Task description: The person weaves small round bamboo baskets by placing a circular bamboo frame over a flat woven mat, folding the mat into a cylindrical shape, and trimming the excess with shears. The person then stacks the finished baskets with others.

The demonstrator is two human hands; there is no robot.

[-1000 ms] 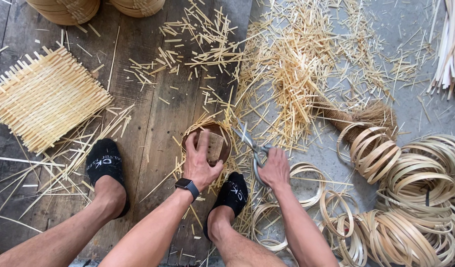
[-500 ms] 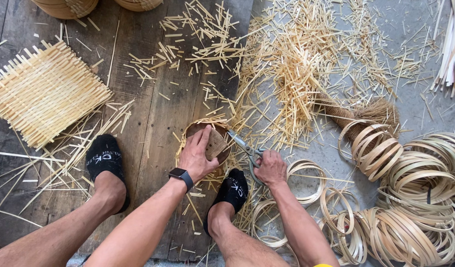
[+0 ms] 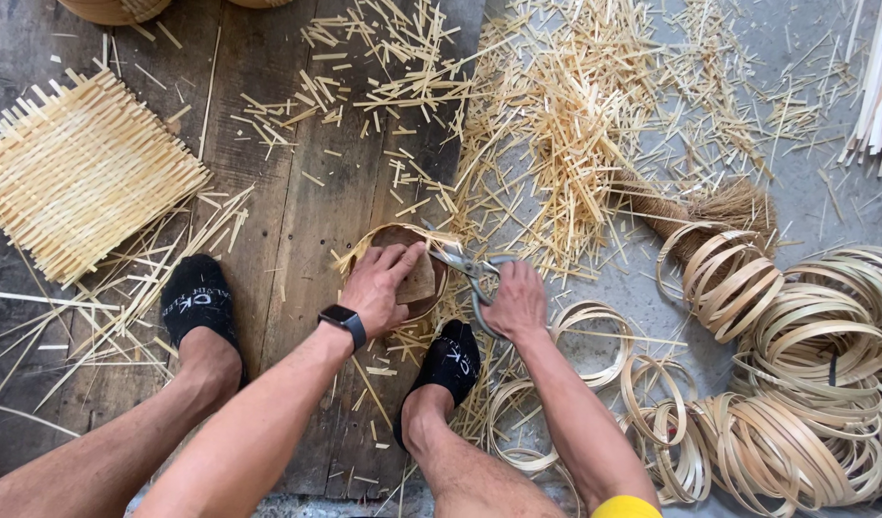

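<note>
Wooden boards (image 3: 297, 201) carry a square woven mat (image 3: 76, 177) at left, cut-straw litter (image 3: 565, 105) at centre, bamboo hoops (image 3: 805, 384) piled at right. Small round basket (image 3: 395, 273) sits mouth-up between the socked feet, a brown block (image 3: 420, 280) inside it; left hand (image 3: 383, 288), arm reaching forward, lies spread flat over the block, pressing, fingers loosely extended. Right hand (image 3: 516, 302) is closed through the handles of scissors (image 3: 465, 269), long axis slanting up-left, blades at the basket's right rim.

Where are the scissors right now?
In the head view, the scissors sit just right of centre, held in the right hand, blades pointing at the rim of the small round basket that the left hand presses down.
</note>
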